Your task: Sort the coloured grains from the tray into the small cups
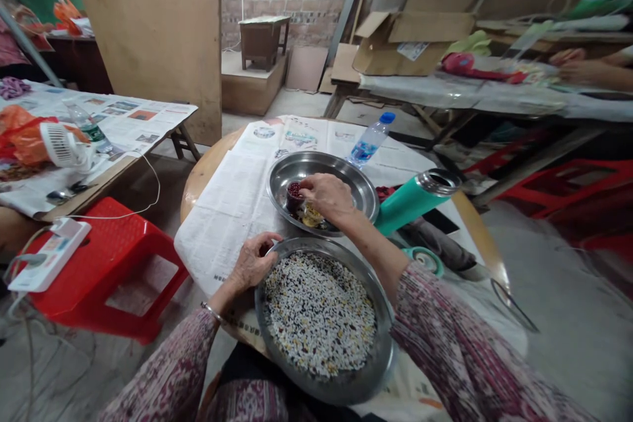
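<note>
In the head view, a wide steel basin [385, 343] nearest me holds a mix of white, black and yellow grains [321, 313]. My left hand [253, 262] is at its upper left rim, fingers curled round something dark red that is mostly hidden. Beyond it stands a second steel basin [341, 165]. My right hand [329, 196] reaches into that one, fingers bent together beside a small cup of dark red beans [295, 190]. Yellow grains [311, 214] lie under this hand. Whatever its fingertips hold is hidden.
A water bottle [370, 140] with a blue cap and a tilted green flask [415, 201] are on the newspaper-covered round table [222, 191]. A red stool [109, 270] carries a power strip [52, 257]. Another person's hands [583, 66] show at the right-hand table.
</note>
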A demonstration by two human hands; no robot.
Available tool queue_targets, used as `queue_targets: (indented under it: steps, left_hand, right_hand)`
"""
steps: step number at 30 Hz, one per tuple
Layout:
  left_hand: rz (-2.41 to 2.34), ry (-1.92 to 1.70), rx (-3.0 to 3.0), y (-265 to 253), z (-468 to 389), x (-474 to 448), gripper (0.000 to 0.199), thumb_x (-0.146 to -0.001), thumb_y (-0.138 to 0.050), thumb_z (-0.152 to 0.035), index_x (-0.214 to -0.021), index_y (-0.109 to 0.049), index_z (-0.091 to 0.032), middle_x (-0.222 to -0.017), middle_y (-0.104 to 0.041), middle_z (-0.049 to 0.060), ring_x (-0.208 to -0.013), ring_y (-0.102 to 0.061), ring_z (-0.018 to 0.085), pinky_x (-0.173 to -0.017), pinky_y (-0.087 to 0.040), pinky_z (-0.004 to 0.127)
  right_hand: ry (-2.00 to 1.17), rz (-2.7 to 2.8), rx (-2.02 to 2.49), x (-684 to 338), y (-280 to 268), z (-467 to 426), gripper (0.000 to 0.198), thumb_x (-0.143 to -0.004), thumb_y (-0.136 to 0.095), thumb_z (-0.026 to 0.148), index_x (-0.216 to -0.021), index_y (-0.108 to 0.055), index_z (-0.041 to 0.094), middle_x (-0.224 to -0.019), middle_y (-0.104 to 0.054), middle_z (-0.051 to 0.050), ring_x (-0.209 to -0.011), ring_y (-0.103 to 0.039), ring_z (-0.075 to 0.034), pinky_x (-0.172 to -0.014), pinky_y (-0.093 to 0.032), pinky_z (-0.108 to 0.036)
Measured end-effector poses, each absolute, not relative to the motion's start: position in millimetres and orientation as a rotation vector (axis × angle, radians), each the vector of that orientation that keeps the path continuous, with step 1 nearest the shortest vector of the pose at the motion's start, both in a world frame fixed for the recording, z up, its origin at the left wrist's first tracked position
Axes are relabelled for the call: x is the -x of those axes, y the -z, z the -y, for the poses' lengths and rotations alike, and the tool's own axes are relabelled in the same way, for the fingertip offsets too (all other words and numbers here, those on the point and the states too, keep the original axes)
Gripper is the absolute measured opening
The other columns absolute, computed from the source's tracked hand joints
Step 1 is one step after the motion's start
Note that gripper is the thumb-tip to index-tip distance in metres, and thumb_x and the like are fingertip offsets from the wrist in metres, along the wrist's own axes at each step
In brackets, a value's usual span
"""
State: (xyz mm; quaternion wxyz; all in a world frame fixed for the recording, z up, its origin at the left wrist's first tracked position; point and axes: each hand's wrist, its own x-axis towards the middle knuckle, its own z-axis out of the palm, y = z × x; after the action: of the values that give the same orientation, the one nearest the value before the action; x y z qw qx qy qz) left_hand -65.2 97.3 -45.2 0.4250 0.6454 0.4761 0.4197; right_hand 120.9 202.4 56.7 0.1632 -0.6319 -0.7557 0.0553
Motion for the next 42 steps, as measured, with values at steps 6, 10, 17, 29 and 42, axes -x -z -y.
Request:
queue_targets:
  steps: [6, 10, 17, 29, 42]
  left_hand:
    - [-1.193, -1.041, -1.618, 47, -98, 65, 0.030, -0.072, -0.054, -0.012, -0.100, -0.067, -0.016, -0.064, -0.046, -0.006, -0.060, -0.040, 0.009, -0.059, -0.033, 0.021]
    - [-1.185, -1.041, -1.615, 48, -99, 65, 0.027, -0.074, -0.056, -0.013, -0.099, -0.067, -0.016, -0.063, -0.045, -0.007, -0.059, -0.039, 0.009, -0.058, -0.032, 0.021]
    - [-1.206, -1.037, -1.611, 49, -99, 64, 0.026, -0.076, -0.058, -0.017, -0.100, -0.068, -0.016, -0.063, -0.045, -0.006, -0.059, -0.040, 0.009, -0.058, -0.034, 0.021]
    - [-1.181, -1.049, -1.623, 47, -99, 66, 0.026, -0.074, -0.057, -0.015, -0.099, -0.067, -0.016, -0.066, -0.047, -0.006, -0.061, -0.042, 0.009, -0.060, -0.035, 0.021]
    - [-1.215, -1.053, -1.677, 50, -100, 64, 0.028, -0.074, -0.057, -0.012, -0.100, -0.067, -0.016, -0.065, -0.049, -0.006, -0.061, -0.043, 0.009, -0.060, -0.037, 0.021]
  right_hand:
    - [-0.073, 2.342, 1.795, -114, -43, -216, 0.029, -0.085, -0.056, 0.023, -0.105, -0.078, 0.026, -0.103, -0.074, -0.011, -0.096, -0.060, -0.026, -0.072, -0.039, -0.034]
    - [-0.001, 2.289, 1.794, -112, -38, -219, 0.028, -0.088, -0.054, 0.025, -0.101, -0.079, 0.024, -0.096, -0.074, -0.012, -0.091, -0.060, -0.024, -0.070, -0.038, -0.033]
    - [0.006, 2.257, 1.718, -111, -38, -222, 0.024, -0.089, -0.056, 0.028, -0.095, -0.079, 0.023, -0.089, -0.073, -0.010, -0.086, -0.061, -0.023, -0.068, -0.040, -0.032]
    - [-0.001, 2.256, 1.672, -118, -45, -221, 0.024, -0.090, -0.053, 0.019, -0.093, -0.076, 0.021, -0.091, -0.073, -0.009, -0.090, -0.059, -0.023, -0.074, -0.042, -0.035]
    - [-0.602, 2.840, 0.949, -141, 10, 10, 0.020, -0.092, -0.053, 0.014, -0.078, -0.065, 0.021, -0.077, -0.066, -0.002, -0.077, -0.058, -0.015, -0.067, -0.042, -0.027]
